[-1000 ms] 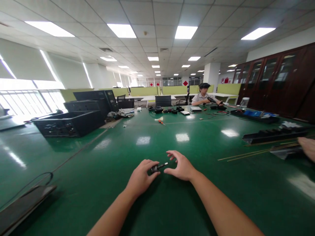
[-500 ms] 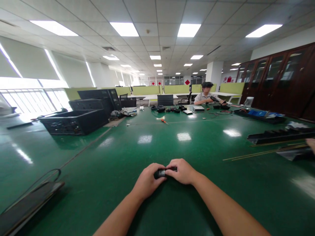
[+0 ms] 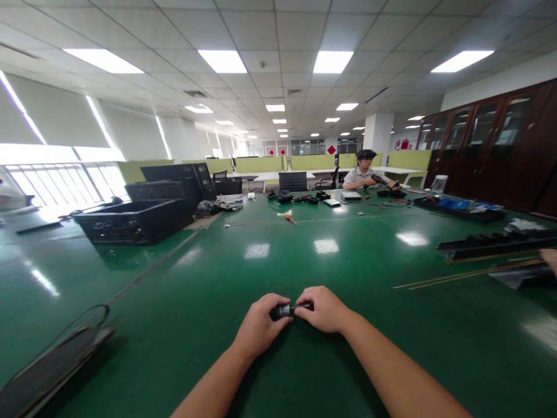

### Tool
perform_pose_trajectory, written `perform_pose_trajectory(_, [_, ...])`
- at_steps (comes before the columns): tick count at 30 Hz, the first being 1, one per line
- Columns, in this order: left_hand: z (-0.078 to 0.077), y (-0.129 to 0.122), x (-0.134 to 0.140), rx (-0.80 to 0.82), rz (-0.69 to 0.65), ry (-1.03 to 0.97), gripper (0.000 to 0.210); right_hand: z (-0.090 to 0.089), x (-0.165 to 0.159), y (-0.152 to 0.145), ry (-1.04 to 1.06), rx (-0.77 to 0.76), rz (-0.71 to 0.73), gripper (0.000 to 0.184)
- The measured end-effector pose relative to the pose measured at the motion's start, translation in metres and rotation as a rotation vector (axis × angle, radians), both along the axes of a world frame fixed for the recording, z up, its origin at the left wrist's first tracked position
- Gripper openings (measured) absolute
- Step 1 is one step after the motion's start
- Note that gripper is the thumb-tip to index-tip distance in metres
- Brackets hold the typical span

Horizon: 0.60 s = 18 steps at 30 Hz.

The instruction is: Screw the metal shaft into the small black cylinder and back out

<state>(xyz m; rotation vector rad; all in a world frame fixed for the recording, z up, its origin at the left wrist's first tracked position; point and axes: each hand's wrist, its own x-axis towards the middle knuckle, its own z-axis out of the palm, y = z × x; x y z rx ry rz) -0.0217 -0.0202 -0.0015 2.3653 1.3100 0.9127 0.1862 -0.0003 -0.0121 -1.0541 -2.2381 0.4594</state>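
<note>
From my remote seat, I see the left hand (image 3: 261,325) curled around the thick end of a dark, silver-banded tool (image 3: 284,310), presumably to steady its body. The right hand (image 3: 324,310) pinches its slim shaft (image 3: 293,310) between thumb and fingers, likely for finer control. The tool bridges both hands, running left to right; whether it touches the green tabletop (image 3: 243,276), I can't tell.

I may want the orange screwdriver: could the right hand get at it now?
Probably not directly: the right hand grips the dark tool, and the screwdriver lies well forward on the table.
</note>
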Motion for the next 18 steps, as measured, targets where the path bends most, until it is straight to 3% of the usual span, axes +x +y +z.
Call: perform_pose_trajectory(18, [0.0, -0.001, -0.004, 0.029, 0.059, -0.026, 0.025, 0.0, 0.011, 0.002, 0.057, -0.032, -0.043, 0.016])
